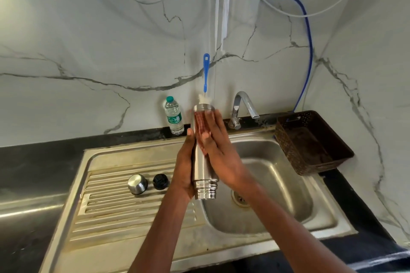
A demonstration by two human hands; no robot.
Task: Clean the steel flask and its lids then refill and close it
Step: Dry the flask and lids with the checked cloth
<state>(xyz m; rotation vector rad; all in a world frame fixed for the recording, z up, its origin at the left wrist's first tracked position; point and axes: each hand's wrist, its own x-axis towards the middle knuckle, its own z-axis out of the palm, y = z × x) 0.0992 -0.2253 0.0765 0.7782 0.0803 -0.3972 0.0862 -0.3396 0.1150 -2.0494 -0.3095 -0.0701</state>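
The steel flask [204,175] is held upright above the sink's left side. A blue-handled bottle brush [206,73] stands in its mouth, white bristles showing at the rim. My left hand [185,168] grips the flask's lower body from the left. My right hand [218,150] lies flat against the flask's right side, fingers spread and pointing up. The steel outer cap [137,183] and the black inner lid [160,181] rest side by side on the ribbed drainboard [115,217], left of the flask.
The sink basin [277,184] with its drain lies below right. A chrome tap [243,106] stands behind it. A plastic water bottle [174,115] is at the wall. A dark perforated basket [310,142] sits at the right. A blue hose [307,40] hangs on the marble wall.
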